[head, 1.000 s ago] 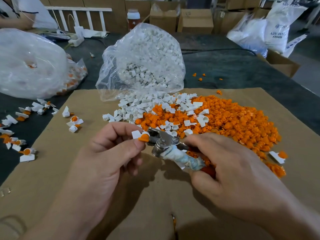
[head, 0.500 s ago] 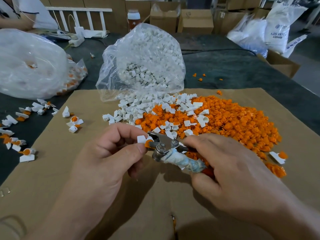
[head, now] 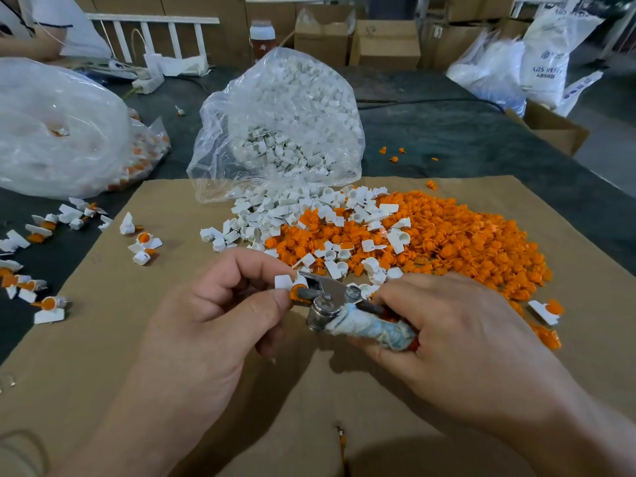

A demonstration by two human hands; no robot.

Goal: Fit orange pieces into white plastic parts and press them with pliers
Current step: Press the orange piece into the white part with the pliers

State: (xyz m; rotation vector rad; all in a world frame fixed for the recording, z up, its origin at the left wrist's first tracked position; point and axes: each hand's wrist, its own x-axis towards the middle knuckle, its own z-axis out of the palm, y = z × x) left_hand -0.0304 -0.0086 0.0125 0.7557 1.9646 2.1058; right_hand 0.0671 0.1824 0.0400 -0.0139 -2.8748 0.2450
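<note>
Over the cardboard [head: 103,339] by the desk's [head: 447,139] front edge, the left hand's [head: 213,315] fingers [head: 251,261] pinch a white part [head: 287,281] and orange piece [head: 295,291] between the jaws of pliers [head: 330,297] the right hand [head: 457,335] grips.

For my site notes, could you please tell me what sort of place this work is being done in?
Probably a small assembly workshop or warehouse: a clear bag spills white plastic parts beside a heap of orange pieces, and cardboard cartons stand behind.
</note>
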